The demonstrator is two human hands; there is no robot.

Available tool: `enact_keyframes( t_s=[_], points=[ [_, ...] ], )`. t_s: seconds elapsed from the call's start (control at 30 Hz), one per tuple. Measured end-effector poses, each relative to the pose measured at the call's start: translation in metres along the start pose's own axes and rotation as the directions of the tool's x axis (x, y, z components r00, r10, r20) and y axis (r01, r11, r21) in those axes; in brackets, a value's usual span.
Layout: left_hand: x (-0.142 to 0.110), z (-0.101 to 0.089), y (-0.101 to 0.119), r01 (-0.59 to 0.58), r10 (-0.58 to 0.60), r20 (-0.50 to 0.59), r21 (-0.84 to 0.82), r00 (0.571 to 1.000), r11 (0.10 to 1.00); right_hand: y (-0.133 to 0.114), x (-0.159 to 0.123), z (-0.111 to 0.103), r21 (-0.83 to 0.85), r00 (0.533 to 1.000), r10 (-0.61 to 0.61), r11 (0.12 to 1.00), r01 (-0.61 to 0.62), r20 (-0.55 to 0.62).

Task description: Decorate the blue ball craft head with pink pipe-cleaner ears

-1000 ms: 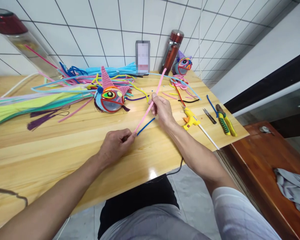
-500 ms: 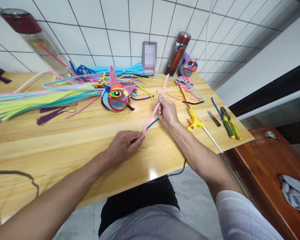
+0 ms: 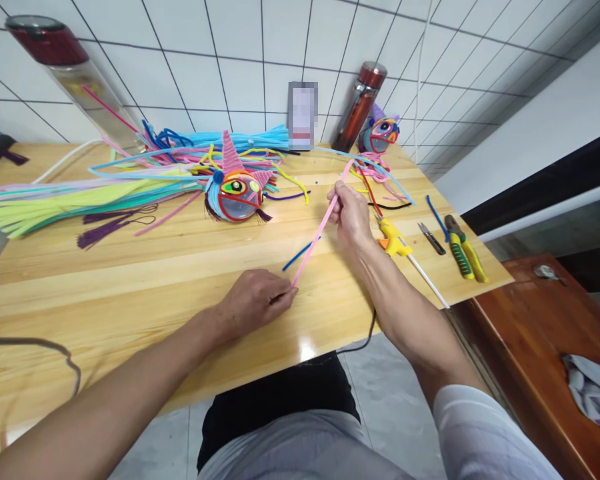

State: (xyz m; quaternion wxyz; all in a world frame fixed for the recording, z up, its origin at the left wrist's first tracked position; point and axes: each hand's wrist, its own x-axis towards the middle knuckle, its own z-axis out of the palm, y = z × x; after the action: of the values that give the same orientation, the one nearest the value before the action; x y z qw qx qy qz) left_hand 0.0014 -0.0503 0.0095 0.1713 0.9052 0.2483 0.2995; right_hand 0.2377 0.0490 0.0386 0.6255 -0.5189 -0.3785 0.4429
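A pink pipe cleaner (image 3: pixel 316 241) is held slantwise above the table by both hands. My left hand (image 3: pixel 260 300) pinches its lower end between thumb and forefinger. Farther up, my right hand (image 3: pixel 351 212) has its fingers closed round it, and the tip sticks out beyond. Beneath lies a short blue pipe cleaner (image 3: pixel 300 254), partly crossed by the pink one. Behind the hands, to the left, sits a round decorated figure (image 3: pixel 237 200) with pink wrapped horns, a green eye and red outlines. A yellow hot glue gun (image 3: pixel 394 239) rests just right of my right hand.
Small snips (image 3: pixel 431 239) and green-yellow pliers (image 3: pixel 464 250) lie near the table's right end. Bundles of coloured pipe cleaners (image 3: pixel 90 200) spread over the back left. Along the wall stand a clear bottle (image 3: pixel 100 100), a phone (image 3: pixel 303 117), a red flask (image 3: pixel 360 107) and a second decorated figure (image 3: pixel 381 133).
Both hands have moved slightly right, the right one most, sliding up the pink pipe cleaner toward its far tip. The pinched lower end has shifted off the blue piece. The view has swung slightly left.
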Motion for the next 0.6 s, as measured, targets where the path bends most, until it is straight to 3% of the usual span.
enact_keyframes(
  t_s=[0.23,0.37,0.6],
  points=[
    [-0.001,0.002,0.007,-0.088,0.088,0.021,0.022,0.996,0.996,-0.006,0.004,-0.002,0.031,0.996,0.088,0.996,-0.088,0.001],
    [-0.002,0.005,0.008,-0.182,0.183,-0.002,0.034,0.983,0.983,-0.008,0.012,-0.009,-0.005,0.997,0.038,0.999,-0.038,-0.07],
    [-0.002,0.004,0.014,-0.243,0.243,0.012,0.037,0.97,0.969,-0.009,0.019,-0.017,-0.034,0.993,0.007,0.999,-0.012,-0.121]
  ],
)
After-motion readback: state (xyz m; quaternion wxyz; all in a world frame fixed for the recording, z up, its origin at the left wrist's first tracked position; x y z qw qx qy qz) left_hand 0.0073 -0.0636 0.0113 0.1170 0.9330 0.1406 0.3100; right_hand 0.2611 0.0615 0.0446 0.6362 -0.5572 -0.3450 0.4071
